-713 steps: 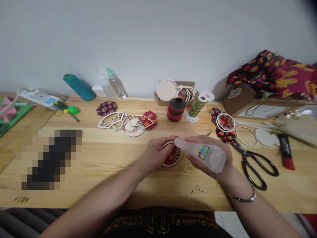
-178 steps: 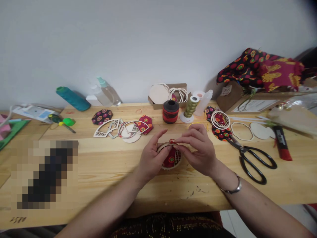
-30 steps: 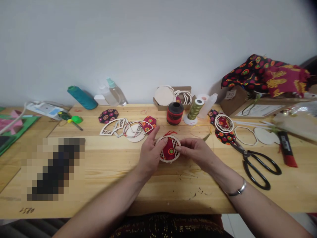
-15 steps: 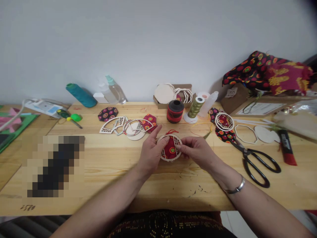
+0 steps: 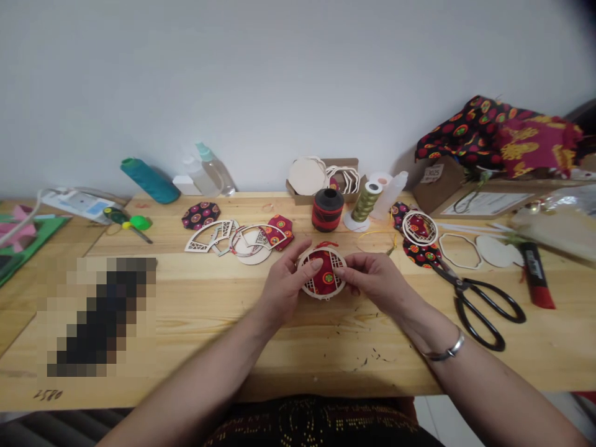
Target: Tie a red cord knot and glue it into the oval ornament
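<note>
Above the front middle of the table, a round wooden lattice ornament (image 5: 325,287) with red patterned fabric is held between both hands. My left hand (image 5: 286,282) grips its left rim, the thumb lying on the front. My right hand (image 5: 372,279) pinches the right rim between thumb and fingers, some of which are hidden behind the ornament. A red cord (image 5: 326,246) shows at its top edge. Just beyond stands a spool of red and black thread (image 5: 328,211), with an olive thread cone (image 5: 365,203) beside it.
Black-handled scissors (image 5: 479,298) and a black-and-red tube (image 5: 537,276) lie at the right. Fan-shaped wooden frames (image 5: 209,237) lie left of my hands. At the back are a box of wooden pieces (image 5: 305,200), a teal thread cone (image 5: 151,181) and a fabric-topped carton (image 5: 447,192).
Both hands still hold the ornament, which has turned slightly to face up more and moved a little to the right. The whole view has shifted slightly.
</note>
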`<state>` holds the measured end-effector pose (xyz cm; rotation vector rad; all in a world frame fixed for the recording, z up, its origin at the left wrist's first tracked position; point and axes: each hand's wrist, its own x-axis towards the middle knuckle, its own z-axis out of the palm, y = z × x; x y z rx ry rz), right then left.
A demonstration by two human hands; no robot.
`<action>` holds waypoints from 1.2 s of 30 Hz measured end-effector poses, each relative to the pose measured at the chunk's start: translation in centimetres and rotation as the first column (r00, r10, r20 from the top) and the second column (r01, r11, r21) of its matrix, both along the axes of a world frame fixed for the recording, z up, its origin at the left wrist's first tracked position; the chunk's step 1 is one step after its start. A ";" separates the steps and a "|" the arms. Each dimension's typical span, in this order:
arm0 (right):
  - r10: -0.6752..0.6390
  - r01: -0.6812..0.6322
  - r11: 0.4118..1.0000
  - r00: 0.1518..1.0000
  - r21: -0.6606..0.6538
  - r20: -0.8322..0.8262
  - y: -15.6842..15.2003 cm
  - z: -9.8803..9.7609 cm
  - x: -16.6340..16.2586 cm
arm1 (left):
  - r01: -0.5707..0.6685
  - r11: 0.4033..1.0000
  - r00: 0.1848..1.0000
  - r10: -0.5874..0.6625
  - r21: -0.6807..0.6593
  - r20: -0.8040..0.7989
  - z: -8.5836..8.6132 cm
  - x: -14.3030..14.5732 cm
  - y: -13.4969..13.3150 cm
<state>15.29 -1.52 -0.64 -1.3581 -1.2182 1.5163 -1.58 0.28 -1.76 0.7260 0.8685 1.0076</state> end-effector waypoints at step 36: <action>-0.054 0.053 0.998 0.997 -0.021 -0.048 0.4 0.9 1.0 | 0.310 0.887 0.924 -0.197 0.341 -0.329 0.1 -0.6 0.0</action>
